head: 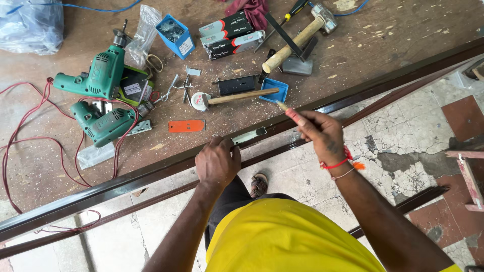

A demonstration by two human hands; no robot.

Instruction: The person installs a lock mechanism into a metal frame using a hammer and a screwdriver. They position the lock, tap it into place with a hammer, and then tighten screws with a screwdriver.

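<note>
dusty wooden workbench, two green drills, hammers, small boxes, orange plate

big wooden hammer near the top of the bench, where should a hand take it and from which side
Probably by the bare wooden handle, near its lower-left end. That end points toward the person and lies free, while the metal head sits far off, by the screwdriver. Come from above, fingers across the handle.

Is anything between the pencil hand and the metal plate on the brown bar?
Nothing visible. The right hand holds the pencil just above the plate on the bar, with open air between. The left hand grips the bar beside the plate.
</note>
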